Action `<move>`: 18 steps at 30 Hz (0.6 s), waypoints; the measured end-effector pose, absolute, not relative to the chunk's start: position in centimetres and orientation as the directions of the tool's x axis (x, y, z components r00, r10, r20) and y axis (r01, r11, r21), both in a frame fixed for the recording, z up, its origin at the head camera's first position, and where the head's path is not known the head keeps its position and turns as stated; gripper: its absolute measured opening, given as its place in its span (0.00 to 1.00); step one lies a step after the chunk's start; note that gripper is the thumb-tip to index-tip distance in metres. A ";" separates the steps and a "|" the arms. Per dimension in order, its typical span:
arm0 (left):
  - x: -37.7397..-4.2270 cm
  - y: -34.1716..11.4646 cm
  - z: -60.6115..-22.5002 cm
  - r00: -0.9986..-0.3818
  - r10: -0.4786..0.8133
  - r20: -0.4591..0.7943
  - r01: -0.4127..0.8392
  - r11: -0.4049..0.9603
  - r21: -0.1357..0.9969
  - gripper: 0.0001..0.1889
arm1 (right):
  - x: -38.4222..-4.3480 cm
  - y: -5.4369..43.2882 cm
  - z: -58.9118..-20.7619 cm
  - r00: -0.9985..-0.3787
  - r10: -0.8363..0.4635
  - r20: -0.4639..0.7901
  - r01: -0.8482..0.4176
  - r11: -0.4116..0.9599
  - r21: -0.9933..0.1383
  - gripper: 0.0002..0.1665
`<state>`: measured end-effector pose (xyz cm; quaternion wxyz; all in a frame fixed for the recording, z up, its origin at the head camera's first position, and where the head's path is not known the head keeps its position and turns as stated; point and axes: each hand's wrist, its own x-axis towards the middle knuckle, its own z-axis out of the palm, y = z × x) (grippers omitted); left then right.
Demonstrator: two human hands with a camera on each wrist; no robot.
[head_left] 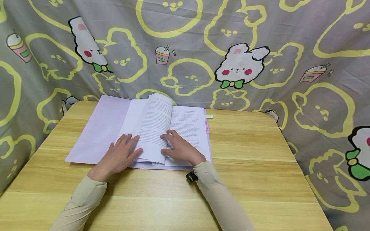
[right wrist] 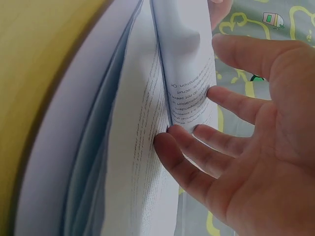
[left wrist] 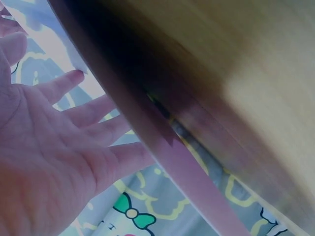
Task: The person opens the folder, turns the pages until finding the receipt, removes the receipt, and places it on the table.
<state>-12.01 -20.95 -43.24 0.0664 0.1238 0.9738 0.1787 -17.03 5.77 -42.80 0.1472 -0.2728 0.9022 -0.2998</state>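
A lilac folder (head_left: pixel 99 126) lies opened flat on the table, holding a stack of printed sheets. Some sheets bow up and over to the left as a curled page bundle (head_left: pixel 157 118), while a printed page (head_left: pixel 186 128) lies flat at the right. My left hand (head_left: pixel 119 155) rests with spread fingers at the lower left of the sheets. With fingers extended, my right hand (head_left: pixel 182 149) touches the curled bundle's right side. In the right wrist view the fingertips (right wrist: pixel 170 142) meet the paper, and nothing is pinched. The left wrist view shows the palm (left wrist: pixel 49 142) beside the lilac cover's edge.
A pale green tab (head_left: pixel 208 116) and a pink tab (head_left: pixel 207 125) stick out from the folder's right edge. The wooden table (head_left: pixel 245 179) reaches back to a grey curtain (head_left: pixel 190 41) with cartoon prints. A small black device (head_left: pixel 191 177) sits at the right wrist.
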 end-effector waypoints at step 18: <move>-12.3 -20.8 -43.3 -0.969 0.249 -0.015 0.228 0.908 0.352 0.39 | -16.3 4.6 -42.7 -0.763 -0.641 -0.085 -0.477 0.647 -0.595 0.30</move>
